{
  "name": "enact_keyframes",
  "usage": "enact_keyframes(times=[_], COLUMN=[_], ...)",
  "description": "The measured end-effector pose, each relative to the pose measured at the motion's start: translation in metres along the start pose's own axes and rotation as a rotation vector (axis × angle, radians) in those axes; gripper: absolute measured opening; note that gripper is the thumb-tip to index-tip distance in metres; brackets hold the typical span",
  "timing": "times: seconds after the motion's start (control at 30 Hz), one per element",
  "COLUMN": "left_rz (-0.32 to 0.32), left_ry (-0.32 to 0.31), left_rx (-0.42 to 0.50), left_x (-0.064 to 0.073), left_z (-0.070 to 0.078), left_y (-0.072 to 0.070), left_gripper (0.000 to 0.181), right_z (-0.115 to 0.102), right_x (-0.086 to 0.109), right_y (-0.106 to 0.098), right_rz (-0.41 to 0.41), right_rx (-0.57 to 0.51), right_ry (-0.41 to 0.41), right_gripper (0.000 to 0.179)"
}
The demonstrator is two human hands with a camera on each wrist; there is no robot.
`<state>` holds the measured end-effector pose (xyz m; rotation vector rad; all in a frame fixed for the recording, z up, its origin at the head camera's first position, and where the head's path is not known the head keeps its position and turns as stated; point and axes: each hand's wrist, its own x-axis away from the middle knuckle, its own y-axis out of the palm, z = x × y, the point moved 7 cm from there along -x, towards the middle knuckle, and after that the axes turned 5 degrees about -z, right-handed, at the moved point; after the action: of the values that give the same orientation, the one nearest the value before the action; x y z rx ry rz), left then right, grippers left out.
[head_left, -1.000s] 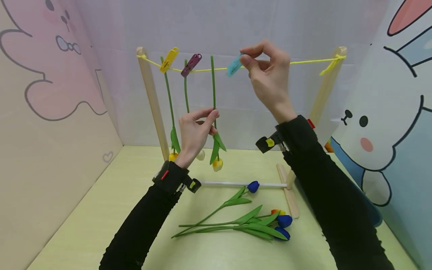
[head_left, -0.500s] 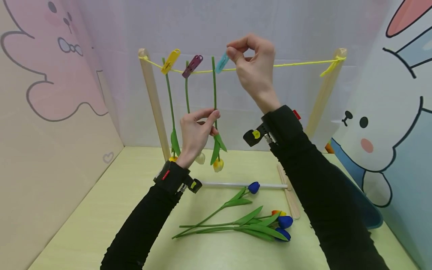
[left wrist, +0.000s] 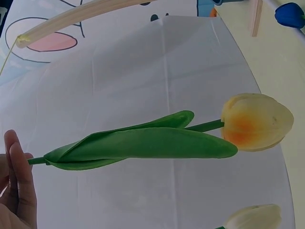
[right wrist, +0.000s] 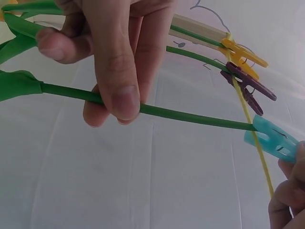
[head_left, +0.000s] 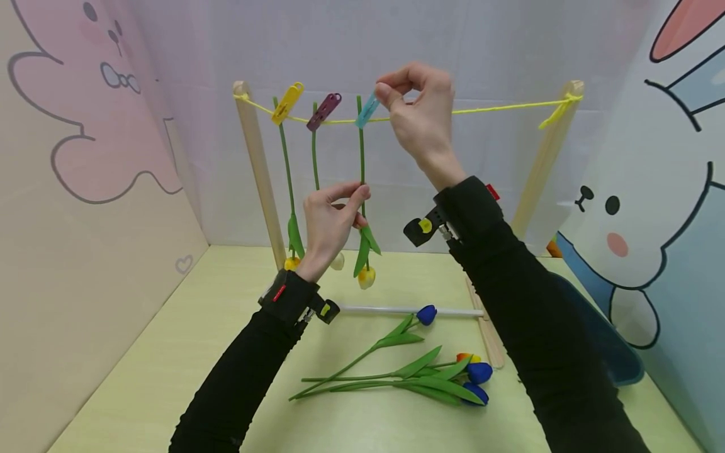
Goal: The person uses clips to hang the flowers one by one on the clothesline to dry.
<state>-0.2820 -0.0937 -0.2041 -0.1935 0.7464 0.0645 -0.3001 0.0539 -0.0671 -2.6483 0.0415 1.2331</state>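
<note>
My left hand (head_left: 331, 217) pinches the green stem of an upside-down yellow-white tulip (left wrist: 257, 121) between thumb and fingers. That stem rises to the yellow string (head_left: 504, 108). With thumb and forefinger my right hand (head_left: 421, 116) squeezes the end of a light blue clothespin (right wrist: 274, 138). Its jaws are at the string and the top of the stem, which the right wrist view shows between them. To the left, a yellow clothespin (head_left: 287, 103) and a dark purple clothespin (head_left: 324, 112) each hold another hanging tulip stem on the string.
Wooden posts (head_left: 257, 170) carry the string at both ends. Several tulips with blue and orange-red heads (head_left: 396, 380) lie on the table (head_left: 170, 352). A white rod (head_left: 391, 309) runs low behind them. At the right stands a dark teal bin (head_left: 629, 365), partly behind my right sleeve.
My right hand has moved left along the string, bringing the light blue clothespin from beside the stem onto it. The left hand has stayed in place, pinching the tulip stem.
</note>
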Motion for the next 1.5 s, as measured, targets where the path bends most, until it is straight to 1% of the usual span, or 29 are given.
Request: enact_keyframes(times=[0.1,0.33,0.57,0.73,0.87,1.07,1.23,1.37,1.43,1.5], left_rz=[-0.002,-0.002,-0.005,-0.004,-0.003,-0.003,-0.004,-0.002,0.006,0.021], left_ry=[-0.002,-0.015,-0.018,-0.022,-0.028,-0.024,-0.029,-0.042,-0.038,-0.014], left_rx=[0.004,0.0,-0.01,-0.014,-0.014,-0.022,-0.029,-0.03,-0.037,-0.044], left_x=[0.0,0.0,0.0,0.001,0.002,0.002,0.003,0.005,0.006,0.009], left_z=[0.0,-0.001,-0.001,-0.002,-0.002,-0.004,-0.005,-0.006,-0.006,-0.004], left_y=[0.0,0.0,0.001,0.0,0.0,-0.001,-0.002,-0.002,-0.002,-0.002], left_gripper=[0.021,0.022,0.021,0.022,0.021,0.021,0.023,0.027,0.031,0.035], right_z=[0.0,0.004,0.006,0.008,0.009,0.01,0.009,0.006,0.006,0.006], right_x=[-0.001,-0.001,0.002,0.004,0.006,0.009,0.011,0.013,0.015,0.018], right_y=[0.002,0.001,0.0,-0.001,-0.002,-0.003,-0.003,-0.004,-0.006,-0.007], right_rz=[-0.013,-0.065,-0.128,-0.145,-0.157,-0.172,-0.18,-0.192,-0.201,-0.21], right_rx=[0.016,0.044,-0.017,-0.018,-0.012,-0.024,-0.022,0.006,0.01,-0.006], right_ry=[0.008,0.067,0.098,0.11,0.114,0.114,0.095,0.062,0.054,0.055], right_gripper=[0.014,0.013,0.019,0.024,0.029,0.031,0.032,0.033,0.034,0.034])
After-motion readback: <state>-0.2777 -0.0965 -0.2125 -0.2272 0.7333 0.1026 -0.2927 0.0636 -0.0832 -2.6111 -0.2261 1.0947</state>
